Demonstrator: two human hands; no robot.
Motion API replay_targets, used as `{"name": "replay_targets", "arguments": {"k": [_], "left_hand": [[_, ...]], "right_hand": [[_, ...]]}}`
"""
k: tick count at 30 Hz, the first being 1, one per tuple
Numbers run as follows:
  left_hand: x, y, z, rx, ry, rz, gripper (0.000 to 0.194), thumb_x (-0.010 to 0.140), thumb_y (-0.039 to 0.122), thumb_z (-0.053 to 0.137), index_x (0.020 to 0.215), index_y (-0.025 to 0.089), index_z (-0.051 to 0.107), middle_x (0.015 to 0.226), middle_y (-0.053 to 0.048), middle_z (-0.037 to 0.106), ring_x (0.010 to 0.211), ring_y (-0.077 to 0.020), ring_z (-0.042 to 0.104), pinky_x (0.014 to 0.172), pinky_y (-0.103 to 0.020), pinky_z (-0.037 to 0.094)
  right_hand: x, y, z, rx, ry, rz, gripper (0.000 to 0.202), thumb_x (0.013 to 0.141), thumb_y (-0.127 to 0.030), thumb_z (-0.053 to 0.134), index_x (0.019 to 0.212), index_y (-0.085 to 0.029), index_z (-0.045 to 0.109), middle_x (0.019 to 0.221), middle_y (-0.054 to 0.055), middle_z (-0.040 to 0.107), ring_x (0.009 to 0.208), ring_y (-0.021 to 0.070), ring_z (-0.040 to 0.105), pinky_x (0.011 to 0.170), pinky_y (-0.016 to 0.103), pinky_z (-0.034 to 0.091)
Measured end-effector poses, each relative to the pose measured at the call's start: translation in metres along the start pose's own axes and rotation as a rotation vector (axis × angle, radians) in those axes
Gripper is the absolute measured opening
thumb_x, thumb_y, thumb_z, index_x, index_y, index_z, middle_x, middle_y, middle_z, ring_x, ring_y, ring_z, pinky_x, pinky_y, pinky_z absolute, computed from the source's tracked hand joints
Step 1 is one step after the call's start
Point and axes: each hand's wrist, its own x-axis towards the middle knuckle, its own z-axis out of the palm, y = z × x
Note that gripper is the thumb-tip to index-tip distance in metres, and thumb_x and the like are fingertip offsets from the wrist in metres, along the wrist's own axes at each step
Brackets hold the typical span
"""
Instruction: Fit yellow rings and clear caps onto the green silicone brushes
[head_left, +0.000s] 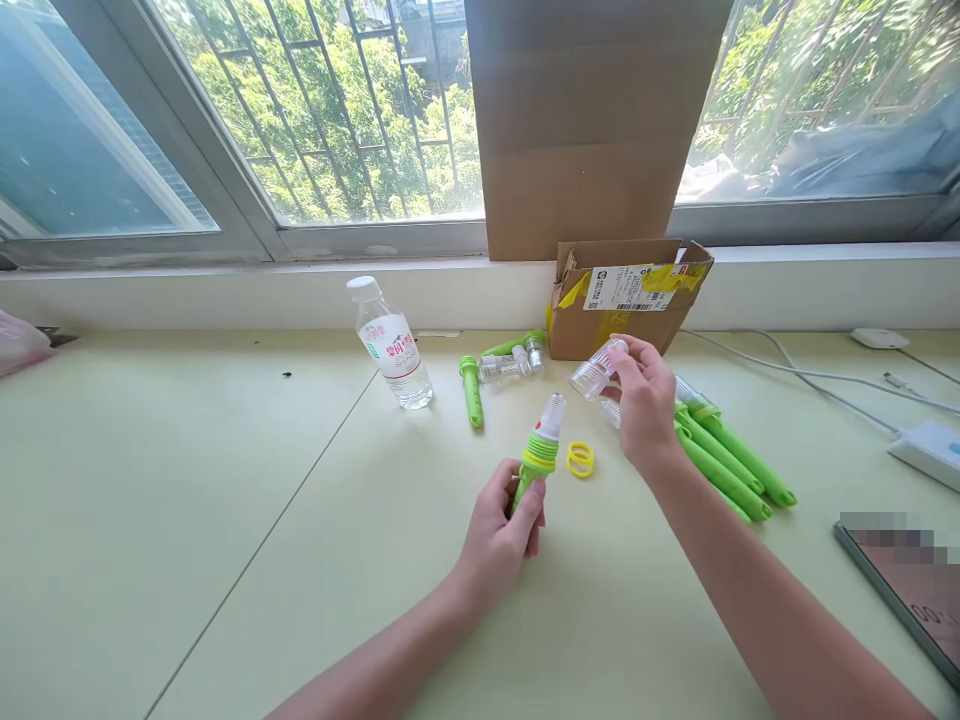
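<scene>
My left hand (pixel 496 530) is closed round a green plastic handle (pixel 538 455), held tilted upward. The handle has a ribbed collar with a yellow band, a red spot and a clear whitish tip. In my right hand (pixel 643 392) a clear plastic cylinder (pixel 595 372) is pinched between the fingers, apart from the handle and to its upper right. Two yellow rings (pixel 580 460) lie on the table between my hands. Several green handles (pixel 731 455) with clear ends lie beside and partly behind my right forearm.
Beyond my hands lie another green handle (pixel 472 392) and clear cylinders (pixel 501 369). A water bottle (pixel 397 360) stands left of them. An open cardboard box (pixel 611 325) sits against the wall. At right are white cables (pixel 806 372), a power strip (pixel 930 450) and a phone (pixel 904 590).
</scene>
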Motion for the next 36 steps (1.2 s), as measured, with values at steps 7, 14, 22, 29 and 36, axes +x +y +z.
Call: {"name": "replay_targets", "arguments": {"k": [7,14,22,29,36], "left_hand": [[0.001,0.002,-0.001,0.034,-0.042,-0.024,0.024,0.092,0.042,0.046,0.085,0.020,0.043,0.061,0.007,0.047,0.042,-0.0050,0.041,0.046,-0.021,0.033],[0.001,0.000,-0.002,0.024,-0.067,-0.067,0.026,0.090,0.044,0.048,0.080,0.020,0.042,0.055,0.008,0.048,0.038,-0.0062,0.041,0.045,-0.021,0.034],[0.003,-0.003,-0.004,0.080,-0.130,-0.042,0.028,0.089,0.044,0.049,0.077,0.020,0.042,0.056,0.007,0.048,0.037,-0.0060,0.042,0.044,-0.021,0.032],[0.004,0.000,-0.006,0.066,-0.161,-0.055,0.029,0.089,0.045,0.048,0.077,0.020,0.044,0.054,0.007,0.049,0.037,-0.0060,0.040,0.043,-0.021,0.031],[0.007,0.004,-0.009,0.024,-0.173,-0.099,0.033,0.087,0.049,0.049,0.076,0.018,0.047,0.049,0.006,0.049,0.034,-0.0066,0.038,0.042,-0.023,0.030]], "right_hand": [[-0.015,-0.009,0.004,0.063,-0.330,-0.001,0.025,0.083,-0.037,0.057,0.104,-0.025,0.060,0.073,-0.002,0.057,0.066,0.0134,0.055,0.061,0.026,0.050],[-0.017,-0.022,-0.005,-0.196,-0.721,0.108,0.024,0.073,-0.037,0.071,0.086,-0.022,0.057,0.069,-0.003,0.061,0.064,0.0150,0.058,0.059,0.027,0.047],[-0.018,-0.020,-0.008,-0.174,-0.760,0.197,0.026,0.074,-0.036,0.070,0.073,-0.020,0.050,0.091,0.005,0.070,0.087,0.0226,0.066,0.072,0.034,0.050],[-0.020,-0.021,-0.008,0.187,-0.903,0.329,0.015,0.079,-0.029,0.056,0.091,-0.021,0.052,0.109,0.009,0.068,0.104,0.0256,0.064,0.084,0.042,0.050],[-0.018,-0.020,-0.014,0.227,-0.926,0.410,0.026,0.077,-0.031,0.064,0.099,-0.022,0.054,0.108,0.007,0.068,0.106,0.0246,0.063,0.088,0.042,0.048]]}}
